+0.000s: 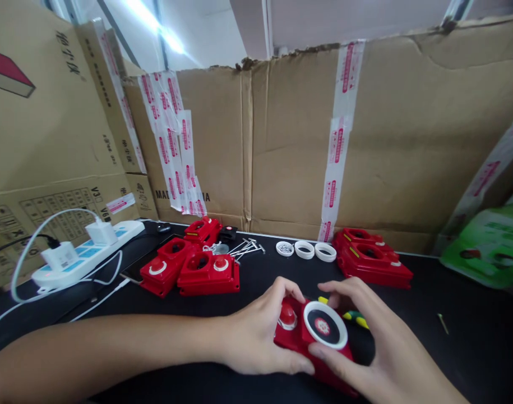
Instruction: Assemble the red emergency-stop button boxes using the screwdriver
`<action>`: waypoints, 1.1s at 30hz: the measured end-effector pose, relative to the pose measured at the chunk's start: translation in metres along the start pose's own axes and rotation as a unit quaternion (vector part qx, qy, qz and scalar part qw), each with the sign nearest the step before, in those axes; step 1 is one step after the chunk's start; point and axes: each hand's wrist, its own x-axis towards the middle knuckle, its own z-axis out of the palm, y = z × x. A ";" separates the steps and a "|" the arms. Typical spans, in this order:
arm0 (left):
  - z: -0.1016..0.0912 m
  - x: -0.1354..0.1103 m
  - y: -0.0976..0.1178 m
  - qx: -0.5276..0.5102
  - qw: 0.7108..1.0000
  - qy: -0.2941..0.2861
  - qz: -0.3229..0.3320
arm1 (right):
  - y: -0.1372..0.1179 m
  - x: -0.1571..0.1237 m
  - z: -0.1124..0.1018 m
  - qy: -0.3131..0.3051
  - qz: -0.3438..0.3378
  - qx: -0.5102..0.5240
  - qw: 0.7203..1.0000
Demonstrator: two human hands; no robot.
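Left hand grips the box. Right hand curves round its ring (gripping or not, I can't tell).

Taped cardboard walls edge a black tabletop under bright light.

The right hand partly covers the red box and a yellow-green item, type indeterminable, lower right of centre. Green bag: cut off by right edge; print blurred.
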 end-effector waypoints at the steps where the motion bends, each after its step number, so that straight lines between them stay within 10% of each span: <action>1: 0.000 0.000 0.000 0.005 1.000 0.000 0.002 | 0.001 0.000 0.000 -0.001 0.002 -0.006 1.000; 33: -0.002 -0.001 0.003 0.022 0.999 -0.003 0.027 | -0.020 0.011 -0.003 0.000 0.007 0.090 0.996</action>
